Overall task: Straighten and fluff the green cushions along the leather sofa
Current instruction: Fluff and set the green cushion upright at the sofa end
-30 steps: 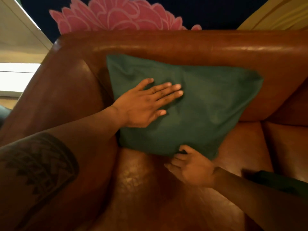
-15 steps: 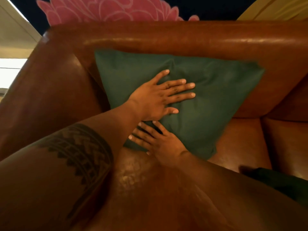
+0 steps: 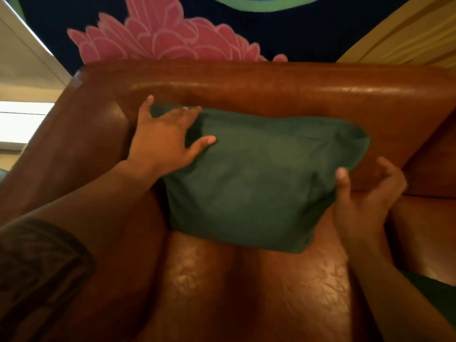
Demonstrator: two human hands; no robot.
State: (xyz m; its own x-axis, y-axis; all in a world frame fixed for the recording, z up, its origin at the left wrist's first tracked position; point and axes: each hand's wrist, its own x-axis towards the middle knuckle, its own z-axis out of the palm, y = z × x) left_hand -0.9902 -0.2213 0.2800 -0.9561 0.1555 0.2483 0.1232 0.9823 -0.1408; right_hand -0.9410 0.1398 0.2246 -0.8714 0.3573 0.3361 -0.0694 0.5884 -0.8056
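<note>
The left hand (image 3: 164, 141) is lying flat and spread over the cushion's upper left corner, fingers straight and reaching along the top edge, thumb pressing into the front face, while the right hand (image 3: 362, 203) is cupping the cushion's right edge, thumb on the green cloth and the other fingers loosely bent behind it; neither is really clutching the fabric, so both are pressing rather than gripping. Going from the biggest thing down: the sofa (image 3: 271, 95), brown leather, is filling nearly the whole view, with its backrest running across the top and an armrest rising on the left. The cushion (image 3: 259, 183) is sitting on the seat in that left corner, leaning against the backrest, just beside the armrest. It is looking squashed and lopsided, its top edge sagging and its right corner bunching, so I judge this one is only midway through being plumped and squared. A dark green patch (image 3: 434, 299) is showing at the lower right edge, beside the right forearm; it may be another cushion or a sleeve, I cannot tell which. So the task appears to be at an early or middle stage, with this cushion still needing to be shaped and any others out of view still waiting. As for containers, none is showing here, so nothing is being held in one.
</note>
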